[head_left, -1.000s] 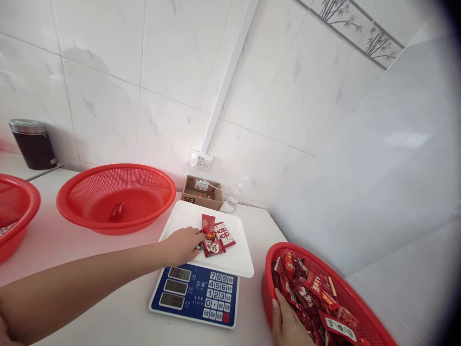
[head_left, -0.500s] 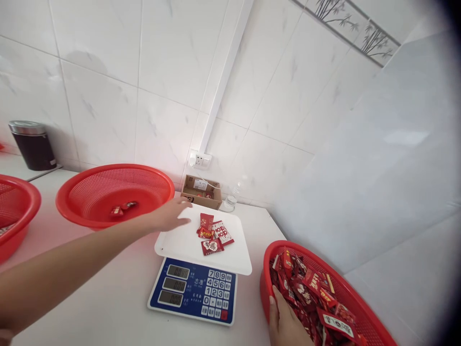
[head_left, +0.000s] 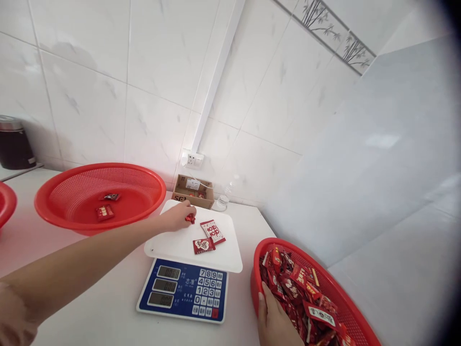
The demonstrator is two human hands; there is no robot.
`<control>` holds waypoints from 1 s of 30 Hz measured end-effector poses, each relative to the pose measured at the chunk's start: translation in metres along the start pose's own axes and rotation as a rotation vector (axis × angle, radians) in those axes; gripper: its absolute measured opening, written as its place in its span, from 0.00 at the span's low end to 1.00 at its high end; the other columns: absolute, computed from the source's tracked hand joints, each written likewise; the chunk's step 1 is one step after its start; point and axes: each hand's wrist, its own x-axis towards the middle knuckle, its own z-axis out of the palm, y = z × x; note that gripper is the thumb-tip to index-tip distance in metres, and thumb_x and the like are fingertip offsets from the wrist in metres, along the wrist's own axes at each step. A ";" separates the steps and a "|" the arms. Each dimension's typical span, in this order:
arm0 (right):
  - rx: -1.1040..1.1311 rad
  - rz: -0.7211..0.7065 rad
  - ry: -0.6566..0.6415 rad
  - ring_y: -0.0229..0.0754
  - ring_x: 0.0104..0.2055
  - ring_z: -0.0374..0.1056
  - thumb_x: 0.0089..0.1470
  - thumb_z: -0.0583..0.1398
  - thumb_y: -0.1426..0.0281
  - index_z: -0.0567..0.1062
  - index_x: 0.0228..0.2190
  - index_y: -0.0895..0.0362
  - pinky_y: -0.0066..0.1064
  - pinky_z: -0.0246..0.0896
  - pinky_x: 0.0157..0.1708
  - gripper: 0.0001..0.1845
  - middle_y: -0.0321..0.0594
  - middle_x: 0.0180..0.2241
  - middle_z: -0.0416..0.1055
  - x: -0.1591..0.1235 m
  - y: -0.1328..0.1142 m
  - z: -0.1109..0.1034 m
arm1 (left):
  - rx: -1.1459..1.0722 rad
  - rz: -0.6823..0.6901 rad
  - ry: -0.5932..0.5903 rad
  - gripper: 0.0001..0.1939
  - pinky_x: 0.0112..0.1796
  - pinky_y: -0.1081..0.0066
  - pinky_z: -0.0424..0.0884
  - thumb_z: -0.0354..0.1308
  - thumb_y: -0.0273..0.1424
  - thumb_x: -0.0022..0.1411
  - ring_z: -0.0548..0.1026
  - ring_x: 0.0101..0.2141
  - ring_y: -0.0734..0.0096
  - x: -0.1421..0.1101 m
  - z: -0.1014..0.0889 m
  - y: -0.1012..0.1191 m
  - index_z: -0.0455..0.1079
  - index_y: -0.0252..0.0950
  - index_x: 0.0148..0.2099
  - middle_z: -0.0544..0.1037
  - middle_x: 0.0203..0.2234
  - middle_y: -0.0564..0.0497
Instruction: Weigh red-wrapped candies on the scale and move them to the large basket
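Observation:
My left hand [head_left: 179,216] is closed around small red candy packets [head_left: 190,218], just above the white tray [head_left: 169,247] of a digital scale. How many it holds is hidden by the fingers. On the tray lie two more packets, a white-and-red one [head_left: 213,231] and a dark red one [head_left: 203,245] that overlaps its lower edge. Below the tray is the scale's blue panel [head_left: 183,290] with displays and keys. My right hand [head_left: 279,317] grips the near rim of a red plastic basket [head_left: 255,269] heaped with red candy packets [head_left: 300,293].
Another red basket [head_left: 54,218] with two packets at its bottom stands left of the scale. Part of a third basket [head_left: 6,204] shows at the left edge. Behind the tray are a cardboard box [head_left: 192,197] and a clear bottle [head_left: 223,199]. A dark canister [head_left: 15,146] stands far left.
My left hand has closed on red packets that lay on the tray; two packets remain there. The view has shifted slightly right. My right hand stays on the basket rim.

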 end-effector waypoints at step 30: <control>0.098 -0.022 0.045 0.48 0.47 0.72 0.61 0.42 0.59 0.73 0.50 0.60 0.36 0.69 0.45 0.29 0.47 0.48 0.73 0.004 0.005 0.009 | 0.158 0.364 -0.057 0.21 0.47 0.54 0.68 0.53 0.44 0.62 0.72 0.45 0.62 0.031 0.054 0.061 0.68 0.34 0.50 0.73 0.46 0.45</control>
